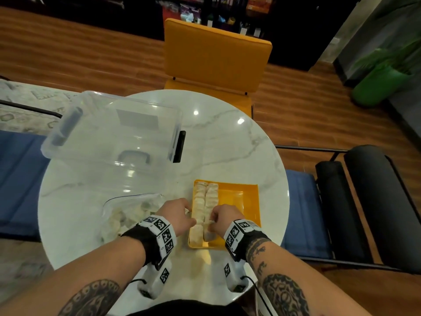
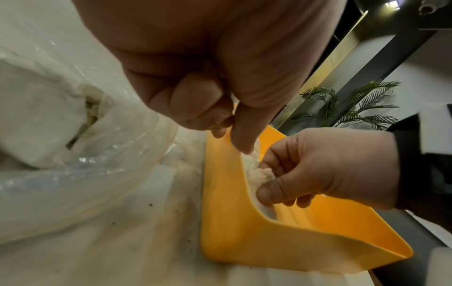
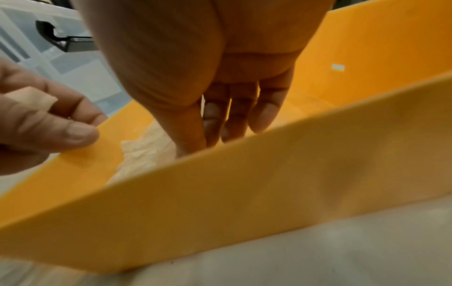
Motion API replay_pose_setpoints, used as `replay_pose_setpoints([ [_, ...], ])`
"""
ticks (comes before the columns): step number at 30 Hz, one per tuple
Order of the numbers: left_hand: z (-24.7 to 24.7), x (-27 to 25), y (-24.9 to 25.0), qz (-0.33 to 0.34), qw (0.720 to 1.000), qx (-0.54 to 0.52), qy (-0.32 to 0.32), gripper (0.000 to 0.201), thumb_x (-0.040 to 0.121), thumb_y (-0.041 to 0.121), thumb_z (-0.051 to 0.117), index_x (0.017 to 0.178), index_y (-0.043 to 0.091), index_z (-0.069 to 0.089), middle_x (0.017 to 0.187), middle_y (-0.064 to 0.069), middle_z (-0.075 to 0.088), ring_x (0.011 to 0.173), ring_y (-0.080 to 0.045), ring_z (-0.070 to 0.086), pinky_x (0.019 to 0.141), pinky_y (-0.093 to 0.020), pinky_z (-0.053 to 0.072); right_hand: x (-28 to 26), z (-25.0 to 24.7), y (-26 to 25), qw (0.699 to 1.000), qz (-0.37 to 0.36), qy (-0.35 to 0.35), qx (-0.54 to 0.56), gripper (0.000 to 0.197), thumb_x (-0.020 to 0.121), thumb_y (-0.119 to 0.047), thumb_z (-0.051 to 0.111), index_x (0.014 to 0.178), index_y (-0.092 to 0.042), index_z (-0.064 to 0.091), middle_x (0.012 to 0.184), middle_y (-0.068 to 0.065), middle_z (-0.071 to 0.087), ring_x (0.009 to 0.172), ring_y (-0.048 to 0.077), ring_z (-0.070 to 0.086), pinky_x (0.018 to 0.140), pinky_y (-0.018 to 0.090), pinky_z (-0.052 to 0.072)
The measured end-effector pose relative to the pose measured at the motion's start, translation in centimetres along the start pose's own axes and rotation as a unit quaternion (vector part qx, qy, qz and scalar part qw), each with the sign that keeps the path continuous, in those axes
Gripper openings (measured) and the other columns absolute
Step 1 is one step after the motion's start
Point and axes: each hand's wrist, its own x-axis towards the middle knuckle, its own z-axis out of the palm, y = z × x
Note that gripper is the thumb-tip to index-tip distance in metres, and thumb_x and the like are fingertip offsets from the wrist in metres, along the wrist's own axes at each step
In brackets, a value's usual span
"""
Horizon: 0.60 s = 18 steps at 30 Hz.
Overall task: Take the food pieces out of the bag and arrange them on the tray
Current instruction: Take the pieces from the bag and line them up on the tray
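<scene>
A yellow tray (image 1: 241, 201) lies on the round marble table, with two rows of pale food pieces (image 1: 206, 201) along its left side. A clear zip bag (image 1: 127, 213) holding more pieces lies just left of the tray. My left hand (image 1: 182, 213) hovers at the tray's left rim and grips a pale piece (image 3: 31, 98) in its curled fingers. Its index finger points down into the tray. My right hand (image 1: 216, 221) reaches into the near end of the second row, where thumb and fingers pinch a piece (image 2: 257, 170).
A large clear plastic storage box (image 1: 114, 128) stands at the back left of the table, with a flat black object (image 1: 180, 145) beside it. A yellow chair (image 1: 214, 58) stands behind the table. The right half of the tray is bare.
</scene>
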Motion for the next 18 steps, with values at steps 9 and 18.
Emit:
replay_pose_setpoints([
  [9, -0.3, -0.3, -0.2, 0.024, 0.998, -0.061, 0.008, 0.031, 0.079, 0.039, 0.072, 0.104, 0.031, 0.054, 0.095, 0.004, 0.063, 0.079, -0.014, 0.061, 0.064, -0.025, 0.045, -0.8, -0.3, 0.1, 0.999, 0.025, 0.014, 0.046, 0.024, 0.078, -0.028, 0.073, 0.093, -0.027, 0.054, 0.093, -0.005, 0.06, 0.085, 0.017, 0.06, 0.069, 0.028, 0.05],
  [18, -1.6, -1.8, 0.3, 0.131, 0.948, -0.279, -0.077, 0.065, 0.082, -0.002, 0.063, 0.135, 0.026, 0.039, 0.107, -0.002, 0.063, 0.066, -0.012, 0.061, 0.058, -0.026, 0.052, -3.4, -2.8, -3.2, 0.95, -0.113, 0.109, 0.271, 0.024, 0.085, -0.049, 0.069, 0.099, -0.029, 0.067, 0.091, -0.008, 0.068, 0.083, 0.01, 0.064, 0.078, 0.028, 0.052],
])
